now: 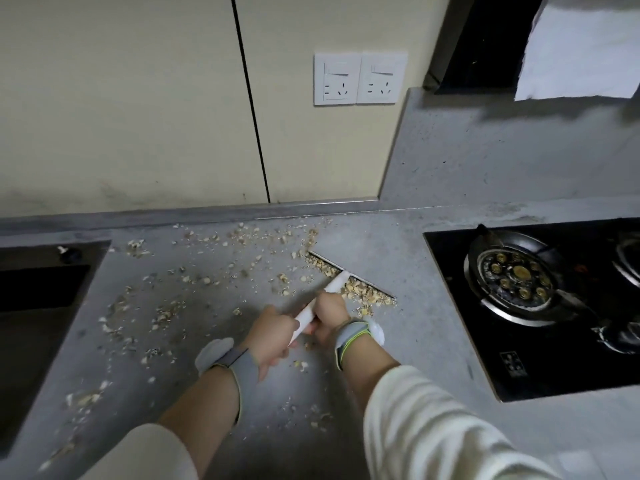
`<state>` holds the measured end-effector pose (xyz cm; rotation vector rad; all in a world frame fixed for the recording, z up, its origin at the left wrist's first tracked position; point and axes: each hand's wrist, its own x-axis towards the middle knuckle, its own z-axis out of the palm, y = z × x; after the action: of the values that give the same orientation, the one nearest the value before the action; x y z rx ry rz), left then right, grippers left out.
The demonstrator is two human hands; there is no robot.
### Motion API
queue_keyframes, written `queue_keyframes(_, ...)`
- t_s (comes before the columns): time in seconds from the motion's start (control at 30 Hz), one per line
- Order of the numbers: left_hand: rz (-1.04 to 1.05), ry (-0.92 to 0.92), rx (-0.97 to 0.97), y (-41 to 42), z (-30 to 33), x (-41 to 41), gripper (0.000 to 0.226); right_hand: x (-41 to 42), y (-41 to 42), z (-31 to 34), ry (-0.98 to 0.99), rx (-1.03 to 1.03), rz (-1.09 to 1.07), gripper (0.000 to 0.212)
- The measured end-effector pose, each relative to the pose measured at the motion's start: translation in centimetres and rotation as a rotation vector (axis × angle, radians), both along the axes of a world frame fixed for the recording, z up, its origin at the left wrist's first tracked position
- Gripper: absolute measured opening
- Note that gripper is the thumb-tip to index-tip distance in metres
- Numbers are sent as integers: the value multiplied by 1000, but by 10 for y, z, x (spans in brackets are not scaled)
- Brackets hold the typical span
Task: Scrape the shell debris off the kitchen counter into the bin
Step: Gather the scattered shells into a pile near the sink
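speckled grey counter; both hands grip t-shaped scraper.

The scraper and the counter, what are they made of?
The white T-shaped scraper looks like smooth plastic: plain white with a slight sheen. The grey speckled counter looks like matte stone or composite: fine dark flecks, no shine. Neither is certain.

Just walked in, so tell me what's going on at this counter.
A person is scraping shell bits across the grey counter with a white-handled scraper. Both the left hand and the right hand grip its handle. A ridge of bits lies along the blade; many more lie scattered toward the sink. No bin is in view.
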<state>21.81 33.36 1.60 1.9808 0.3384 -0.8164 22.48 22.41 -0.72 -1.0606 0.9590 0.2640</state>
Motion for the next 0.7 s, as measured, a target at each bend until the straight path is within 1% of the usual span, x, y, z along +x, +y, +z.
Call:
queue_keyframes(0.1,-11,-57,-69,9,10,-1,13,-2,5,15,-36,2,-57,42)
queue_keyframes(0.17,-44,-101,-107,3,21,2,7,1,-3,23,-68,-29,-129,28)
queue_keyframes(0.23,-62,-124,-132,-7,24,5,11,4,-17,30,-96,-16,-152,13)
queue_keyframes(0.33,-86,-113,-172,-32,23,14,7,12,-50,33,-119,-26,-148,13)
queue_keyframes(0.4,-118,-157,-147,-54,20,25,7,23,-70,28,-129,-23,-165,8)
queue_keyframes(0.43,-146,-203,-123,-65,20,30,10,29,-78,27,-129,-15,-171,11)
queue_keyframes(0.53,-247,-333,3,-95,15,55,23,53,-106,18,-146,-14,-192,30)
queue_keyframes(0.6,-317,-368,71,-110,10,73,27,68,-122,13,-139,-1,-208,27)
queue_keyframes(0.67,-365,-387,137,-123,6,90,29,84,-133,4,-119,-15,-217,16)
queue_keyframes(0.7,-374,-399,179,-128,3,98,30,92,-136,0,-91,-34,-215,15)
